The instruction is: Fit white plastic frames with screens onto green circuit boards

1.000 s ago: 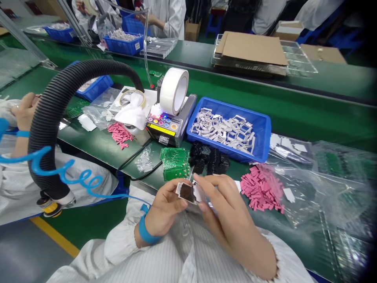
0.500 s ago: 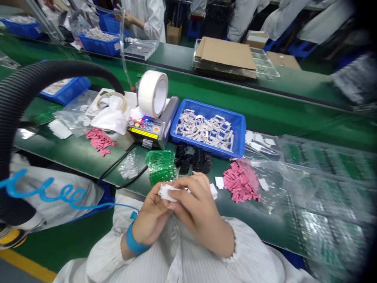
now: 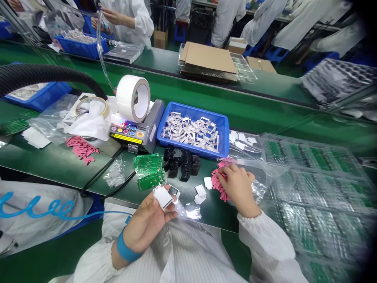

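My left hand [image 3: 149, 220] is closed around a small white rectangular frame part [image 3: 163, 196], held just off the table's near edge. My right hand [image 3: 239, 184] rests on a pile of pink strips [image 3: 219, 182], its fingers curled down onto them; whether it has one pinched is hidden. Small white backing papers [image 3: 202, 192] lie on the green table between my hands. A stack of green circuit boards [image 3: 149, 171] and black parts [image 3: 182, 161] sit just beyond my left hand.
A blue bin of white frames [image 3: 193, 129] stands behind the black parts. A tape dispenser with a white roll [image 3: 134, 114] is at its left. Bagged trays of green boards [image 3: 312, 184] fill the right. A second pink pile [image 3: 81, 146] and a black hose [image 3: 44, 74] are at the left. Other people work across the belt.
My right hand has left the white frame part and moved right onto the pink strips. My left hand keeps the part. The view has swung right.
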Action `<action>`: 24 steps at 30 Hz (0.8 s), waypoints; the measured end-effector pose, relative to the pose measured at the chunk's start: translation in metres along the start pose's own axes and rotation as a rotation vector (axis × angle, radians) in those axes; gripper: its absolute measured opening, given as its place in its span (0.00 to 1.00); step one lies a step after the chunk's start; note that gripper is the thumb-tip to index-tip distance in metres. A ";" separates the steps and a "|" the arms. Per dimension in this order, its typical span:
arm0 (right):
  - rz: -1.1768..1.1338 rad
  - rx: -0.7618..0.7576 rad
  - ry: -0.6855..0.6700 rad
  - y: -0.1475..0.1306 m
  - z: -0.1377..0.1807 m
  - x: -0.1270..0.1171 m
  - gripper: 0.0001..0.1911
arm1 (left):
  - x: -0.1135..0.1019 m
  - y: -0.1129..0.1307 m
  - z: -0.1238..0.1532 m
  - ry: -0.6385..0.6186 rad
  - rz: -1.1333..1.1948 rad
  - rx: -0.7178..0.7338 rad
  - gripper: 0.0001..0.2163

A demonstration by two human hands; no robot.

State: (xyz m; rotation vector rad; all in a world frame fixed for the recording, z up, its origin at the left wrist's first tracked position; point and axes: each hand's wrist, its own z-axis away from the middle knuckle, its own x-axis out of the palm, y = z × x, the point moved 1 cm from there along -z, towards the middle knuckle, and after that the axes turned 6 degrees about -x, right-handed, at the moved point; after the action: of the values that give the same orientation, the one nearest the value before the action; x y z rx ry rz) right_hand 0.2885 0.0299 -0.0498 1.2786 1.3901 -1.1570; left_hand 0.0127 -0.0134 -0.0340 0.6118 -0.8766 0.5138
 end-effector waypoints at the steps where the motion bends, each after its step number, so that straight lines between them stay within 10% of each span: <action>1: 0.007 0.000 0.004 -0.001 -0.001 0.002 0.11 | 0.001 0.000 0.000 -0.014 -0.015 0.005 0.18; 7: -0.071 -0.108 0.067 -0.013 -0.006 -0.016 0.14 | 0.004 0.004 0.007 -0.034 -0.079 0.062 0.18; 15: -0.458 -0.740 0.247 -0.106 0.009 -0.097 0.08 | 0.007 0.007 0.014 -0.047 -0.140 0.118 0.19; 24: -0.320 -0.982 0.206 -0.142 -0.004 -0.101 0.12 | 0.008 0.014 0.024 0.002 -0.114 0.162 0.17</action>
State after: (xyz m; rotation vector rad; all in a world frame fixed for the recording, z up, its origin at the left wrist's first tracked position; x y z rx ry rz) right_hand 0.1535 0.0129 0.0590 0.4758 1.9989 -0.3827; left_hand -0.0046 -0.0185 -0.0116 0.8043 -0.7977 0.4854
